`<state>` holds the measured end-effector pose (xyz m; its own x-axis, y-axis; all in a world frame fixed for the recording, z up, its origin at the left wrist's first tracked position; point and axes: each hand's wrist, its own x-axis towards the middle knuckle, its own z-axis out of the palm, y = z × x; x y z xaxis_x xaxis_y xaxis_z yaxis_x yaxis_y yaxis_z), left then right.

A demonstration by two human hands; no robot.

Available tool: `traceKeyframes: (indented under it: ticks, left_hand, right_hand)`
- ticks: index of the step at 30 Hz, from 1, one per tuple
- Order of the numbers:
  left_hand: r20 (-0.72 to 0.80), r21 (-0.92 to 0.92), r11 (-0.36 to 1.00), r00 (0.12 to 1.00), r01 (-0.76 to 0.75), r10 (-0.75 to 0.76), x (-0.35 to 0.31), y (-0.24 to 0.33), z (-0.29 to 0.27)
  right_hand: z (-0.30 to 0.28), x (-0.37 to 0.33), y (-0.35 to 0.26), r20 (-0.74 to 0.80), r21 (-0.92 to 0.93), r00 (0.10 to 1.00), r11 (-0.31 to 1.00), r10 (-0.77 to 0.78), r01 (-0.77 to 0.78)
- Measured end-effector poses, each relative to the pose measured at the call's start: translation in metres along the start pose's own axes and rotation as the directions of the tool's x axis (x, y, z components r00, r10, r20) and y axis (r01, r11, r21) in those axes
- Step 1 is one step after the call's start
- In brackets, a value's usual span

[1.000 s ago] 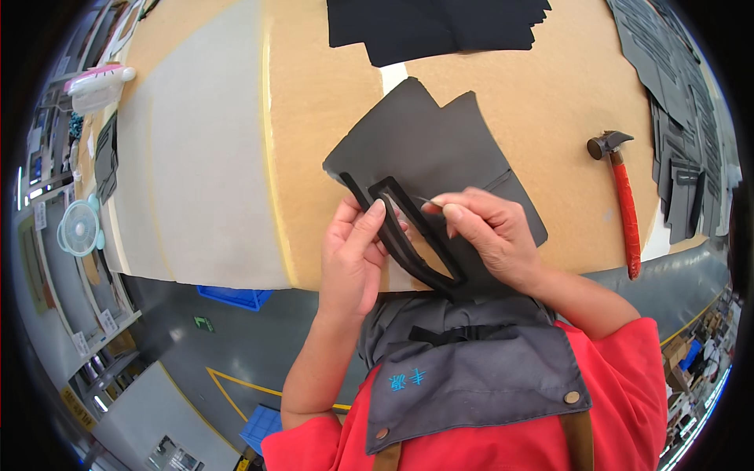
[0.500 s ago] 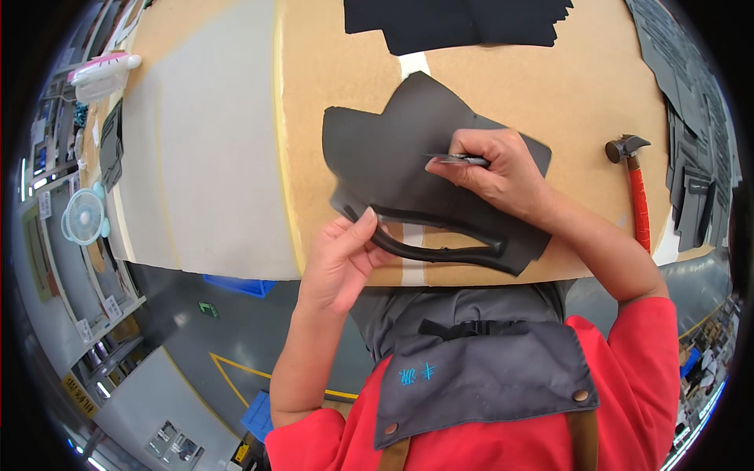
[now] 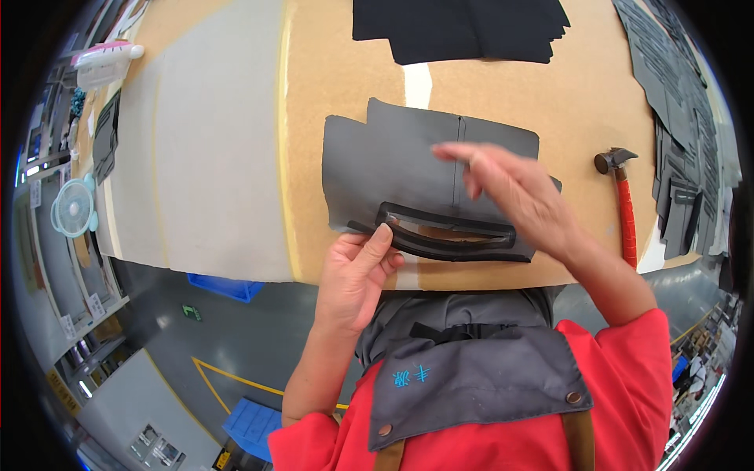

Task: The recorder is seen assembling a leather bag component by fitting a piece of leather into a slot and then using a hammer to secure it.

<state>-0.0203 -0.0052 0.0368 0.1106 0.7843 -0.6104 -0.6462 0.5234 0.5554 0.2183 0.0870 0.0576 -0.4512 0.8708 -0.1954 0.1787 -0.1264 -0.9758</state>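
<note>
A dark grey, leather-like panel lies on the tan work surface in front of me. Near its close edge runs a long slot with a raised black border, and a seam crosses the panel from the far edge down to it. My left hand pinches the left end of that border, thumb on top and fingers curled beneath. Over the right half of the panel, my right hand is smeared by motion, its fingers pointing left. Whether it holds anything does not show.
A hammer with a red handle lies to the right. Beyond the panel is a black sheet stack; dark grey cut pieces pile along the right edge. At far left are a small light-blue fan and a blue bin below the table.
The panel has flattened and turned, so its slot lies more level. My right hand has moved slightly right and nearer; the thin metal tool seen in it before no longer shows. My left hand keeps its pinch.
</note>
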Motion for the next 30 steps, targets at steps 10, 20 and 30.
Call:
traceKeyframes:
  ticks: [10, 20, 30]
  left_hand:
    - [0.036, 0.07, 0.996, 0.998, -0.052, 0.049, 0.001, -0.007, 0.008]
    - [0.011, 0.059, 0.993, 0.995, -0.098, 0.098, -0.002, -0.012, 0.015]
    - [0.042, 0.124, 0.972, 0.979, -0.202, 0.198, -0.003, -0.019, 0.01]
  right_hand:
    - [0.021, -0.051, -0.02, 0.224, 0.396, 0.875, 0.78, 0.43, -0.484]
    - [0.021, -0.049, -0.026, 0.214, 0.375, 0.842, 0.754, 0.496, -0.539]
    - [0.027, -0.047, -0.022, 0.221, 0.376, 0.841, 0.752, 0.495, -0.541]
